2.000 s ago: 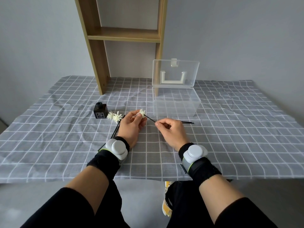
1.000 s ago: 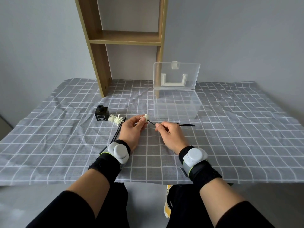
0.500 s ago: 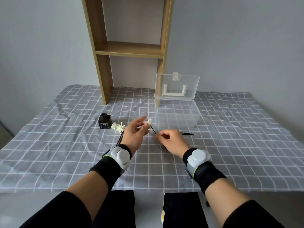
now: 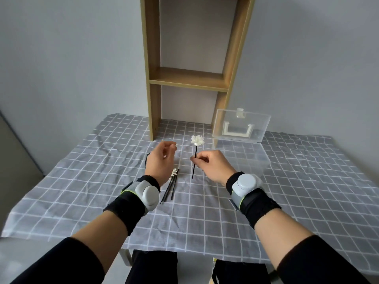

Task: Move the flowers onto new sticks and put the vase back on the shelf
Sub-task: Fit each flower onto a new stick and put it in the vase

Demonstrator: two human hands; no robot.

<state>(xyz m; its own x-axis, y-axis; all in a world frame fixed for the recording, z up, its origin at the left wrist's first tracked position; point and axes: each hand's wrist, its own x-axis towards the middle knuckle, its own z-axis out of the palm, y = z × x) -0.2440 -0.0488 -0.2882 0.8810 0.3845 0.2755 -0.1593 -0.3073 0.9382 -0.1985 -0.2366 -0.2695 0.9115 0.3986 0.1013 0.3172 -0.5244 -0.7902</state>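
The wooden shelf (image 4: 188, 78) stands past both hands, bare. Beyond the right hand's (image 4: 213, 167) fingers, the clear box (image 4: 242, 152) lies open, seemingly empty. Those fingers pinch the stick (image 4: 194, 162) upright, flower (image 4: 197, 140) above; keep it vertical. Left hand (image 4: 160, 162) fingers loosely apart, empty. Below them lie spare sticks (image 4: 170, 189); the vase is hidden

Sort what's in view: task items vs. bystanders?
Task items:
- white flower on a black stick, pinched upright by the right hand
- left hand, holding nothing
- black sticks with a flower lying on the cloth
- wooden shelf

Bystanders:
- clear plastic box, lid open
- grey checked tablecloth
- wrist-worn devices

Vase: not visible now.
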